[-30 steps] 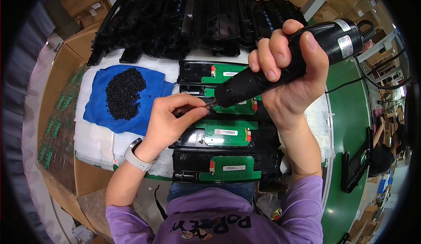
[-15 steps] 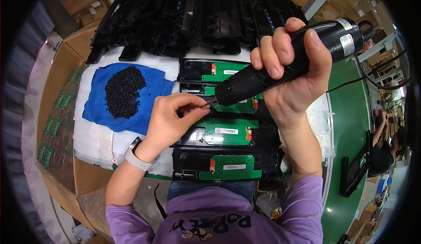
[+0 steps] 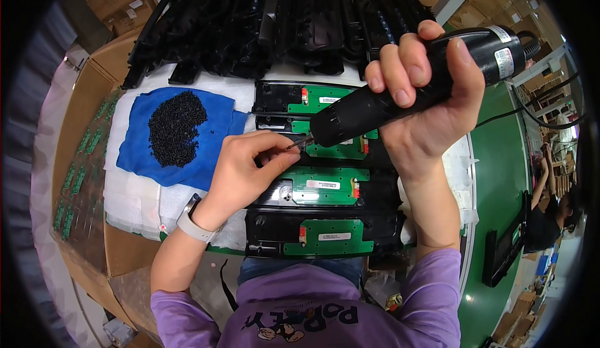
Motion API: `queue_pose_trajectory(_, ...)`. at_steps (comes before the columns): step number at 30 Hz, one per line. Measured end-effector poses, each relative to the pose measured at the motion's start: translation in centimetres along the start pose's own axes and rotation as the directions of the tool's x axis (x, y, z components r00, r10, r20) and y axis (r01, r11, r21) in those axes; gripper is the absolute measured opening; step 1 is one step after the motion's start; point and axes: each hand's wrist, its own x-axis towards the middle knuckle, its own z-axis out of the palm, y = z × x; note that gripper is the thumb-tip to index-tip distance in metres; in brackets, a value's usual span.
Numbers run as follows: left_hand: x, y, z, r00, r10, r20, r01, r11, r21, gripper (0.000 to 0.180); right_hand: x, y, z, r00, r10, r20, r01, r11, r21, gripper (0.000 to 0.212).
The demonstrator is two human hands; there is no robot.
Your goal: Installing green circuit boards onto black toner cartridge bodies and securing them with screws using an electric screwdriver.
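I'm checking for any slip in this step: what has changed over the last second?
Almost nothing. The right hand keeps the black electric screwdriver tilted with its tip at the left hand, whose fingers stay pinched just under the tip; both shifted only slightly. The four green circuit boards, the blue cloth and the pile of black screws lie as before.

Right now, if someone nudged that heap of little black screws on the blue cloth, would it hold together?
Probably not. The screws lie loose in a heap, so a push would likely scatter them. The blue cloth looks soft, which may keep them from rolling far. Lifting the cloth would probably make it sag and spill them.
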Motion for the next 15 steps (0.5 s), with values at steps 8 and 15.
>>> queue_pose_trajectory(8,0.3,-0.8,-0.4,0.975,-0.122,-0.188,0.067,0.959,-0.275,0.011,0.5,-1.5,-0.6,0.983,0.014,0.182,0.001,0.996,-0.084,0.029)
queue_pose_trajectory(15,0.3,-1.2,-0.2,0.974,-0.047,-0.222,0.0,0.979,-0.204,0.013,0.6,-2.3,-0.1,0.975,0.1,0.201,0.032,0.824,-0.566,0.028)
